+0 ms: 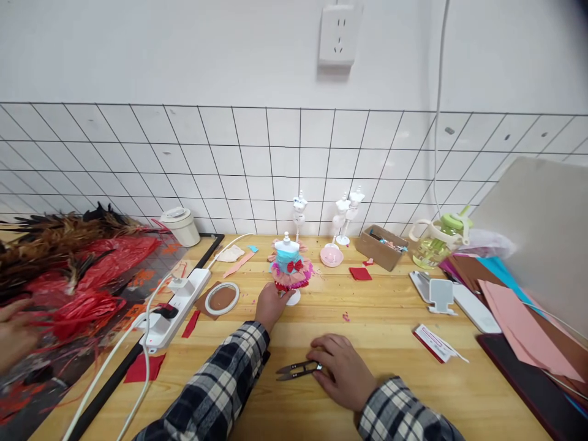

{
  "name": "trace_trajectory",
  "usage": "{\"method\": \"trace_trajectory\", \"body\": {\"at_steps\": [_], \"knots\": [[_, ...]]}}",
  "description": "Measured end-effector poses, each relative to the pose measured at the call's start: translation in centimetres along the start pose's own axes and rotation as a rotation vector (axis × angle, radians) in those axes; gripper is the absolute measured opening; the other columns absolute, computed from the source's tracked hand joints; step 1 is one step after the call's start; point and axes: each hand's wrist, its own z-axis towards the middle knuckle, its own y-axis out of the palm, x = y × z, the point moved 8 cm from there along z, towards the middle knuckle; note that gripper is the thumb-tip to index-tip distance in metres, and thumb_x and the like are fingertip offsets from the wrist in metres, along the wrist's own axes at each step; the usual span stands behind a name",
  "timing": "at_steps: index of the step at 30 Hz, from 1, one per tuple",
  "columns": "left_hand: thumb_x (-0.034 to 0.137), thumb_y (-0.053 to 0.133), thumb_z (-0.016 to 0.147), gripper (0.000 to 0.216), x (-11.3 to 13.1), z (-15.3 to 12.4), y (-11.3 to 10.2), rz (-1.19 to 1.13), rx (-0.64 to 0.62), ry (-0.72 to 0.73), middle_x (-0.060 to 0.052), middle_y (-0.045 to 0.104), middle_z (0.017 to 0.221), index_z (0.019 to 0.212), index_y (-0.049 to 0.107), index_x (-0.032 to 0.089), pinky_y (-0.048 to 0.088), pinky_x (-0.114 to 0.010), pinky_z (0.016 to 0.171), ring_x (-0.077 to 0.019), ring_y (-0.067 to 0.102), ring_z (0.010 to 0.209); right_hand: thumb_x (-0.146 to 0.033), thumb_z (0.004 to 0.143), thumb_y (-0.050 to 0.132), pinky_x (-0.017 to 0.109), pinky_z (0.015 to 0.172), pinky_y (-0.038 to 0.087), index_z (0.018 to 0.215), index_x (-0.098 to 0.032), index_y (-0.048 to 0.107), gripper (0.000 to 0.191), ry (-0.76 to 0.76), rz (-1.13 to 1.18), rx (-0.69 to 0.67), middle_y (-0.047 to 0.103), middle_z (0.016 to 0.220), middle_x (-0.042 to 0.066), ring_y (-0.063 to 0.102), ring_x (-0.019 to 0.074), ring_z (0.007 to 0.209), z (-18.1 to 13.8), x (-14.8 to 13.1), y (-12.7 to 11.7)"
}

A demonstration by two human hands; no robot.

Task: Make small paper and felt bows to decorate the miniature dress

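A small white mannequin (288,245) wears a blue bodice with a red bow and a pink ruffled skirt (292,275). It stands on a round white base (293,298) on the wooden table (386,318). My left hand (270,306) reaches forward, its fingers closed on the left side of that base. My right hand (343,369) rests on the table nearer to me, fingers curled over the handle end of black thread snips (294,370), whose blades point left.
A white power strip (177,300) with cables lies to the left, beside a round ring (222,298) and red scraps. Feathers and red plastic (82,263) fill the left side, where another person's hand (16,334) shows. Bare mannequins (346,211), a cardboard box (380,247), a phone stand (440,295) and coloured sheets (519,312) lie to the right.
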Motion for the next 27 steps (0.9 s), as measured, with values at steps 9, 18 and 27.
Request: {"method": "trace_trajectory", "body": {"at_steps": [9, 18, 27], "knots": [[0.042, 0.065, 0.08, 0.027, 0.7, -0.8, -0.5, 0.007, 0.021, 0.056, -0.009, 0.068, 0.089, 0.089, 0.07, 0.016, 0.045, -0.033, 0.08, -0.0234, 0.06, 0.092, -0.028, 0.086, 0.057, 0.042, 0.098, 0.038, 0.115, -0.029, 0.064, 0.03, -0.018, -0.024, 0.033, 0.061, 0.119, 0.005, 0.051, 0.023, 0.114, -0.4, 0.1, 0.1], [0.028, 0.048, 0.09, 0.024, -1.9, -7.0, -6.7, 0.054, 0.066, 0.285, -0.008, 0.07, 0.1, 0.105, 0.066, 0.02, 0.047, -0.04, 0.09, -0.0229, 0.061, 0.097, -0.029, 0.088, 0.055, 0.045, 0.097, 0.041, 0.117, -0.029, 0.065, 0.03, -0.039, -0.055, 0.027, 0.062, 0.122, 0.008, 0.053, 0.0247, 0.114, -0.6, 0.4, 0.4], [0.024, 0.045, 0.088, 0.027, -9.2, -12.1, -13.6, 0.38, 0.207, 0.063, -0.01, 0.069, 0.104, 0.106, 0.066, 0.02, 0.047, -0.043, 0.092, -0.0276, 0.061, 0.1, -0.03, 0.089, 0.054, 0.047, 0.097, 0.043, 0.117, -0.03, 0.064, 0.03, -0.042, -0.099, 0.01, 0.061, 0.125, 0.007, 0.054, 0.026, 0.116, -0.9, 0.6, 0.9]]}}
